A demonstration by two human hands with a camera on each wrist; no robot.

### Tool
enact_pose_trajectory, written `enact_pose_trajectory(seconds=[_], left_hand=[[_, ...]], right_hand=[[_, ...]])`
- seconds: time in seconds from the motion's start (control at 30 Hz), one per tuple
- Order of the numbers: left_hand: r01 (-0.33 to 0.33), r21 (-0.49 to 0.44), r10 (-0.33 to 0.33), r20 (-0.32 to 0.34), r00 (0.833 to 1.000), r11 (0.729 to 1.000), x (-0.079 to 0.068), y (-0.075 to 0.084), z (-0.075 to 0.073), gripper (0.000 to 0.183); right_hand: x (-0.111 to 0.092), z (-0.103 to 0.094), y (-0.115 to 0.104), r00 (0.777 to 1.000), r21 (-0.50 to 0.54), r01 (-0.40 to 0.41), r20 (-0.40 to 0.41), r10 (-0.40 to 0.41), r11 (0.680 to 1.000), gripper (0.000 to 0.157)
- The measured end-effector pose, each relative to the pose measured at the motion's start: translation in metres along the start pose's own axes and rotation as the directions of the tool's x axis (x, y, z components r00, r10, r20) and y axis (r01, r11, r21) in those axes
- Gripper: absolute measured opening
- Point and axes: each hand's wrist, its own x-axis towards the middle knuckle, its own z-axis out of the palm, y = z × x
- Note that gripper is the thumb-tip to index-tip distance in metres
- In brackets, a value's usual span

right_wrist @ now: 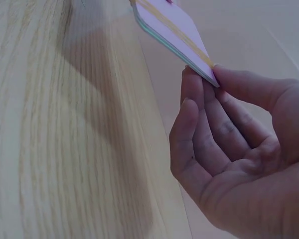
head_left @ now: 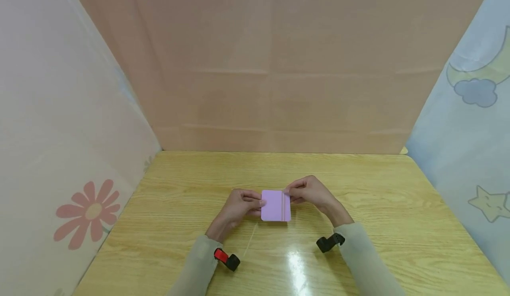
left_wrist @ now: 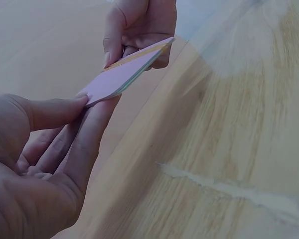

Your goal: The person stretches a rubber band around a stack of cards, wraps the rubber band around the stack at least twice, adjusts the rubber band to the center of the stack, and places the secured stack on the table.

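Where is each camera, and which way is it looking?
Head: on the person's head, looking down at the table; both hands and sleeves show, left hand, right hand.
Left wrist: on the left wrist, facing across the pad toward the right hand; left fingers show.
Right wrist: on the right wrist, facing the pad; right fingers show.
All share the pad.

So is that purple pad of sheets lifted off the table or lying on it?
Lifted. The purple pad is pinched at opposite edges by the left hand and right hand, clear of the table and tilted in the wrist views.
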Motion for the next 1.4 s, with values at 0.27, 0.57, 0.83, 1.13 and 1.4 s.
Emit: enact_pose_trajectory(seconds=[0.27,0.57,0.83,1.13,1.4], left_hand=[[0.003,0.008,-0.003,-0.006,1.000,1.000,-0.003,0.000,-0.005,0.016],[0.000,0.048,-0.002,0.042,0.999,0.999,-0.005,0.004,-0.004,0.017],[-0.019,0.074,0.016,0.039,0.999,0.997,-0.004,0.008,-0.003,0.019],[-0.011,0.074,0.010,0.014,1.000,0.997,-0.002,0.008,-0.005,0.019],[-0.011,0.066,0.011,0.001,1.000,0.998,-0.002,0.009,-0.008,0.018]], right_hand=[[0.004,0.004,0.000,0.999,0.026,0.022,0.024,-0.023,0.999,0.027],[0.007,0.009,0.000,0.995,0.001,0.052,0.084,-0.052,0.999,0.023],[0.011,0.014,-0.011,0.996,-0.020,0.058,0.075,-0.057,0.998,0.020],[0.008,0.005,-0.012,0.999,0.037,0.016,0.047,-0.017,0.999,0.038],[0.006,0.002,-0.006,0.997,0.051,0.024,0.072,-0.027,0.998,0.030]])
